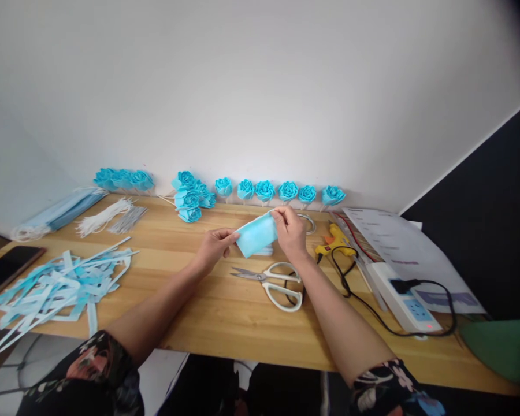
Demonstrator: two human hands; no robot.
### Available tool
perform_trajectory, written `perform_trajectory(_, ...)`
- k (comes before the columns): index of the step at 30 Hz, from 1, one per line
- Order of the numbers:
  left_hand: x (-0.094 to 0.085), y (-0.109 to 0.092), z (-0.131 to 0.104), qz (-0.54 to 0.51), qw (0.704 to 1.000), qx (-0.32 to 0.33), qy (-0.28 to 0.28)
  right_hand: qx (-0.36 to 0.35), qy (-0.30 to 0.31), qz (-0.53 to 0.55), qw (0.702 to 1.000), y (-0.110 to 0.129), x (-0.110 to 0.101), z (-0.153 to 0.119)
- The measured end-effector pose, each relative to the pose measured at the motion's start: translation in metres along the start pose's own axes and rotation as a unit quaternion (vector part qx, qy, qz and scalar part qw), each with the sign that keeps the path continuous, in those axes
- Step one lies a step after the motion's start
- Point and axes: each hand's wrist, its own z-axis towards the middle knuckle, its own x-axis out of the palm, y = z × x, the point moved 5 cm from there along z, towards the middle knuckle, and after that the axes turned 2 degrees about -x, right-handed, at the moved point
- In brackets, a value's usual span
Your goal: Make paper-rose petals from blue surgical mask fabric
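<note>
A light-blue rectangle of mask fabric (257,234) is stretched between my hands above the middle of the table. My left hand (218,245) pinches its left edge between thumb and fingers. At the upper right corner, my right hand (290,230) grips the same piece. Below the fabric lie white-handled scissors (271,283), blades pointing left. Partly hidden under the fabric is a small stack of pale blue pieces (266,251). Behind my right hand sits a ring of wire or tape (307,223), mostly covered by the hand.
Blue fabric roses (265,190) line the wall. On the left are cut strips (69,286), folded masks (65,211), white cords (104,216), grey wire pieces (129,219) and a phone (8,268). On the right are a yellow glue gun (337,240), power strip (405,300) and paper (407,248).
</note>
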Motion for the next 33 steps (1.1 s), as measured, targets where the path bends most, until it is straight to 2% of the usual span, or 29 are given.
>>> perform_trajectory(8, 0.0015, 0.0068, 0.0039, -0.178, 0.982, -0.052, 0.022, 0.011, 0.004, 0.003, 1.000, -0.0003, 0.0027, -0.0027)
perform_trajectory(11, 0.0017, 0.0065, 0.0038, -0.214, 0.975, -0.059, 0.017, 0.011, 0.002, 0.007, 1.000, -0.0011, 0.0036, -0.0037)
perform_trajectory(18, 0.0026, 0.0036, 0.0029, -0.213, 0.975, -0.053, 0.031, 0.028, -0.001, 0.020, 0.999, -0.0052, 0.0062, -0.0064)
perform_trajectory(33, -0.0060, 0.0002, 0.0046, -0.161, 0.987, -0.009, 0.010, 0.062, 0.017, 0.038, 0.997, -0.0084, 0.0103, -0.0078)
